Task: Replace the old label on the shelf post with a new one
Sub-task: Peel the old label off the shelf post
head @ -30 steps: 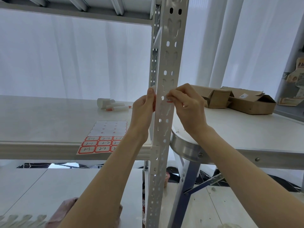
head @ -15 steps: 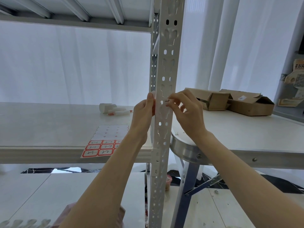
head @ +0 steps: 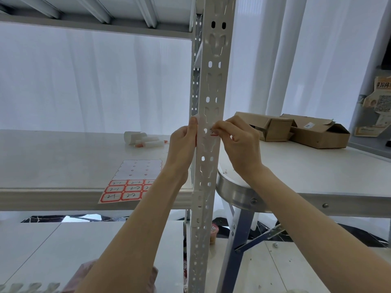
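With your left hand (head: pixel 181 145) gripping the white perforated steel post (head: pixel 212 81), your right hand (head: pixel 240 144) pinches the small red-bordered paper label (head: pixel 213 134), likely flimsy and tear-prone, so peel from its corner.

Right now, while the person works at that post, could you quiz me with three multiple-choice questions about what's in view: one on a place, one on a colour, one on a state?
1. Where does the label sheet lie? A) on the floor B) on the shelf board, left of the shelf post C) on the cardboard boxes
2. What colour borders its written labels? A) blue B) green C) red
3. What is the right hand doing? A) pinching the small label on the post B) hanging idle C) lifting a box
Answers: 1 B, it lies at the board's front edge beside the post; 2 C, red frames show; 3 A, thumb and forefinger meet on the label.
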